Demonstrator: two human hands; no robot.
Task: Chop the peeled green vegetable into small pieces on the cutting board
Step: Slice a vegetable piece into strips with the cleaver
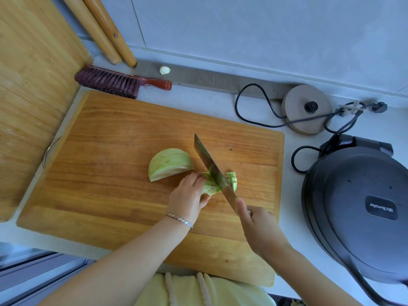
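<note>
Soft, cool daylight lies evenly over my counter (198,100), leaving only faint shadows beside my left hand (187,197) on the cutting board (110,151). The wide lens bows the edges and stretches the corners; the middle is sharp.

Board (110,173) lies on worktop (220,102). Near its centre: vegetable half (170,163). Just right of it: piece (209,185), with knife (212,168) across it and bits (231,180) right of the blade. Brush (114,81) lies behind board, kettle base (306,109) behind right, griddle (357,206) right, second board (33,85) left.
</note>
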